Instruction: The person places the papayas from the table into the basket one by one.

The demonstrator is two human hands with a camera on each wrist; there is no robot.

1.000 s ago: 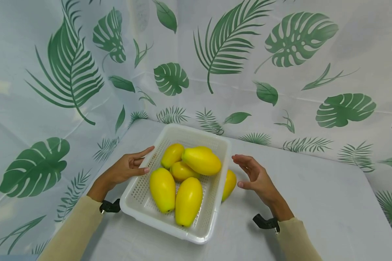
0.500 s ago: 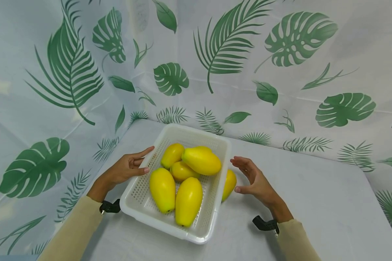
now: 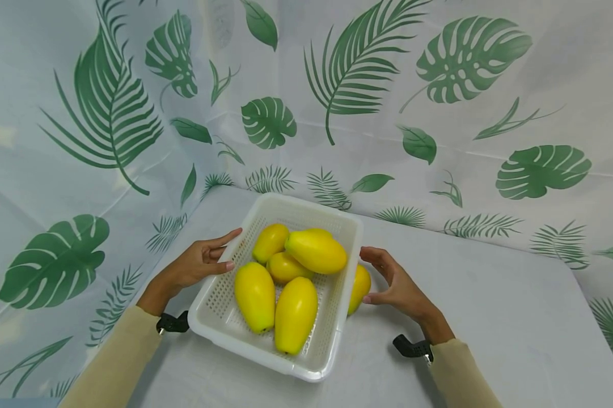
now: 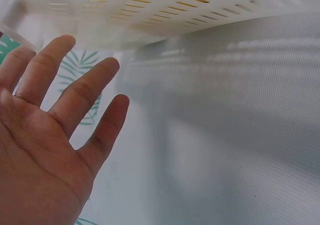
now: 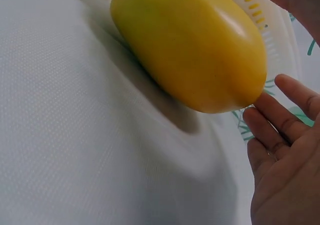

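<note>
A white plastic basket (image 3: 265,358) with slotted walls holds several yellow papayas (image 3: 296,315), some tinged green at one end. My left hand (image 3: 186,266) rests at its left side, thumb and index fingertip at the rim; in the left wrist view the fingers (image 4: 82,92) are straight and spread beside the wall. Another papaya (image 3: 359,290) lies on the table against the basket's right side, partly hidden by it. My right hand (image 3: 397,283) is curved loosely beside this papaya, with fingertips right at its end in the right wrist view and the thumb near it.
A white cloth covers the table (image 3: 490,317). Behind and to the left hangs a white curtain (image 3: 357,153) printed with green leaves. Black wrist cameras (image 3: 413,347) sit at both cuffs.
My right hand has moved slightly left, bringing its fingers and thumb closer to the papaya beside the basket. The left hand, the basket and the fruit stay where they were.
</note>
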